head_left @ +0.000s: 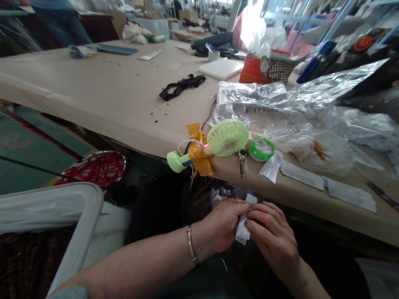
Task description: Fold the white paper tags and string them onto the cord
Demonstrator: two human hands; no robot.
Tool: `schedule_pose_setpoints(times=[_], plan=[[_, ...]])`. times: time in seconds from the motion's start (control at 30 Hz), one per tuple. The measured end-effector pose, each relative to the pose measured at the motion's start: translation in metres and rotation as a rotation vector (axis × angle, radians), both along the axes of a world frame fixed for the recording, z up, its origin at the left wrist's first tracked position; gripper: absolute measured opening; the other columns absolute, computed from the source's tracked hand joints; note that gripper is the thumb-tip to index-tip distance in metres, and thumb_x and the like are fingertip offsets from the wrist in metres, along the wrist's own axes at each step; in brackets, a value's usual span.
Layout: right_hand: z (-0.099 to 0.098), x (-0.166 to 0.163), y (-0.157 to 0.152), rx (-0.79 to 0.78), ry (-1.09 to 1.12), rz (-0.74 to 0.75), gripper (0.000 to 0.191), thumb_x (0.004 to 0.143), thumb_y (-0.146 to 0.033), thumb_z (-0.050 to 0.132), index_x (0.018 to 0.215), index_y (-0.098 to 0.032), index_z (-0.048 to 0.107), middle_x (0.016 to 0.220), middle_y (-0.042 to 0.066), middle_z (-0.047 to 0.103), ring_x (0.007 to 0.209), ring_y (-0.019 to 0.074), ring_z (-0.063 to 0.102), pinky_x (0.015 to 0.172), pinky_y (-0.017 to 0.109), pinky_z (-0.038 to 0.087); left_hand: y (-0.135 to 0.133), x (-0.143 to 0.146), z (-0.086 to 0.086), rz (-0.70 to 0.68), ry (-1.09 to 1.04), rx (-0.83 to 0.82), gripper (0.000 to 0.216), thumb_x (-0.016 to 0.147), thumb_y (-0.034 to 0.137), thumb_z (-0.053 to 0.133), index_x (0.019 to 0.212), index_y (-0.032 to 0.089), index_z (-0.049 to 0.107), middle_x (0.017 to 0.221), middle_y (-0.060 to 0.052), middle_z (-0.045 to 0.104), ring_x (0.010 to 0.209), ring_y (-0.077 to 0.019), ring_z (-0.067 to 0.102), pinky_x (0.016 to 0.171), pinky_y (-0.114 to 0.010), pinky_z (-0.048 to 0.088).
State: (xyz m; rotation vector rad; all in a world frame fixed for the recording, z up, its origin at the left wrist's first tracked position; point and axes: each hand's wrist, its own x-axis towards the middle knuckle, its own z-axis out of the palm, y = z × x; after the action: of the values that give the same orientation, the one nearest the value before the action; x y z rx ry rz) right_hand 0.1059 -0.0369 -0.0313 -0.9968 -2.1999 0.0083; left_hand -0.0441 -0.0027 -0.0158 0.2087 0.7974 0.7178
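Observation:
My left hand point(225, 224), with a silver bangle at the wrist, pinches a small white printed label point(242, 231) between thumb and fingers. From the other side, the fingers of my right hand point(274, 236) close on the same label. Both hands are over my lap, just below the table's front edge. Above them on that edge lie a folded bundle of white labels point(270, 167), a printed strip point(302, 175) and another strip point(349, 194). Whether there are several layers of label in my fingers is hard to see.
A green fan point(228, 138) is taped to the table edge beside a metal-tipped tool point(241, 162) and a round green container point(261, 149). Plastic bags point(264, 112) cover the right side. Black fabric point(181, 87) lies mid-table; scissors point(383, 194) lie far right. A white bin point(90, 207) stands left.

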Motion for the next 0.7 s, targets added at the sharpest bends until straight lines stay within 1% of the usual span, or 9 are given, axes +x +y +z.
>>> schedule_pose_setpoints(times=[0.2,0.3,0.37,0.43,0.5,0.57,0.6,0.67,0.7], plan=[[0.003,-0.004,-0.002,-0.021,-0.026,0.002,0.022,0.085,-0.007,0.056,0.096,-0.022,0.067,0.095,0.003,0.071,0.103,0.0192,0.063,0.097,0.042,0.047,-0.001,0.000,0.003,0.014,-0.019,0.007,0.014,0.066,0.021,0.072,0.067,0.012,0.063,0.061,0.000,0.058,0.054,-0.0081,0.051,0.052,-0.020,0.034],[0.003,-0.005,-0.002,-0.023,-0.025,0.009,0.022,0.085,-0.005,0.056,0.096,-0.022,0.066,0.096,0.004,0.071,0.105,0.0197,0.062,0.097,0.043,0.047,-0.002,0.000,0.003,-0.011,-0.050,0.003,0.020,0.071,0.029,0.072,0.072,0.011,0.063,0.065,-0.001,0.059,0.055,-0.0080,0.052,0.054,-0.020,0.036],[0.002,-0.005,-0.003,-0.024,-0.024,0.015,0.023,0.085,-0.004,0.056,0.097,-0.021,0.066,0.098,0.004,0.071,0.107,0.0204,0.062,0.098,0.043,0.046,-0.003,0.000,0.001,-0.030,-0.031,0.018,0.020,0.071,0.028,0.072,0.073,0.010,0.063,0.066,-0.001,0.059,0.055,-0.0078,0.053,0.054,-0.019,0.037],[0.001,-0.004,-0.006,-0.029,0.002,0.013,0.025,0.084,-0.004,0.057,0.102,-0.020,0.065,0.100,0.005,0.071,0.107,0.0212,0.061,0.097,0.043,0.046,-0.003,-0.001,0.002,-0.035,0.014,0.039,0.017,0.070,0.024,0.072,0.073,0.011,0.062,0.065,-0.001,0.059,0.054,-0.0074,0.053,0.053,-0.019,0.037],[-0.001,-0.001,-0.008,-0.056,0.094,-0.030,0.027,0.083,-0.008,0.060,0.107,-0.021,0.064,0.102,0.006,0.070,0.107,0.0223,0.061,0.095,0.042,0.049,-0.002,-0.002,0.003,-0.062,0.045,0.061,0.016,0.073,0.024,0.069,0.074,0.011,0.061,0.063,-0.001,0.059,0.053,-0.0083,0.054,0.054,-0.020,0.040],[-0.005,0.003,-0.008,-0.142,0.263,-0.155,0.025,0.084,-0.014,0.061,0.107,-0.021,0.063,0.102,0.007,0.069,0.104,0.0224,0.063,0.090,0.039,0.052,-0.002,-0.004,0.007,-0.134,0.054,0.091,0.019,0.078,0.031,0.064,0.079,0.012,0.060,0.062,-0.001,0.059,0.052,-0.0105,0.056,0.055,-0.024,0.044],[-0.006,0.006,-0.007,-0.228,0.365,-0.227,0.022,0.084,-0.019,0.062,0.106,-0.021,0.063,0.101,0.007,0.069,0.100,0.0217,0.064,0.086,0.036,0.053,-0.002,-0.005,0.009,-0.178,0.060,0.105,0.022,0.080,0.034,0.062,0.082,0.013,0.060,0.062,-0.001,0.059,0.051,-0.0116,0.057,0.055,-0.025,0.046],[-0.010,0.009,-0.003,-0.481,0.572,-0.307,0.017,0.085,-0.027,0.062,0.101,-0.021,0.063,0.092,0.005,0.069,0.084,0.0189,0.068,0.074,0.030,0.055,-0.004,-0.007,0.011,-0.247,0.072,0.138,0.027,0.082,0.040,0.060,0.085,0.013,0.060,0.061,-0.002,0.059,0.051,-0.0124,0.058,0.055,-0.026,0.047],[-0.011,0.010,-0.001,-0.627,0.663,-0.306,0.017,0.085,-0.030,0.062,0.098,-0.020,0.063,0.087,0.004,0.069,0.076,0.0172,0.068,0.068,0.027,0.055,-0.005,-0.007,0.012,-0.268,0.078,0.155,0.028,0.082,0.041,0.060,0.084,0.013,0.060,0.061,-0.002,0.059,0.050,-0.0119,0.058,0.055,-0.026,0.046]])
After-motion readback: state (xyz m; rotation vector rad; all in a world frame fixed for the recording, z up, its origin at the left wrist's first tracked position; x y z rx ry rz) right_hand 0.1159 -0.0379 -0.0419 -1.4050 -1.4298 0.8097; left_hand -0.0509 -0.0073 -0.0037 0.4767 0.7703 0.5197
